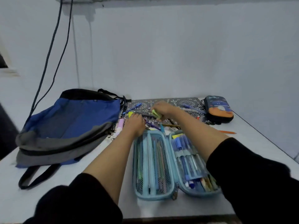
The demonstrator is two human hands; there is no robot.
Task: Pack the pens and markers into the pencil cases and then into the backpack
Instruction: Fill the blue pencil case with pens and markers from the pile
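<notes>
A light blue pencil case (pixel 140 162) lies open in front of me, both halves filled with several pens. Beyond it, loose pens and markers (pixel 132 108) lie scattered on a dark patterned mat (pixel 186 101). My right hand (pixel 161 109) grips a green highlighter (pixel 155 114) over the mat. My left hand (pixel 134 123) reaches down among the pens by a yellow marker (pixel 130 113); its fingertips are hidden. A blue and grey backpack (pixel 68 126) lies flat at the left. A second dark pencil case (pixel 218 109) with an orange print sits zipped at the far right.
A pink marker (pixel 120 125) lies beside the backpack and an orange pen (pixel 226 132) lies loose at the right. Two dark cables (pixel 53 46) hang down the wall behind the backpack. The white table's right edge (pixel 267 139) runs diagonally.
</notes>
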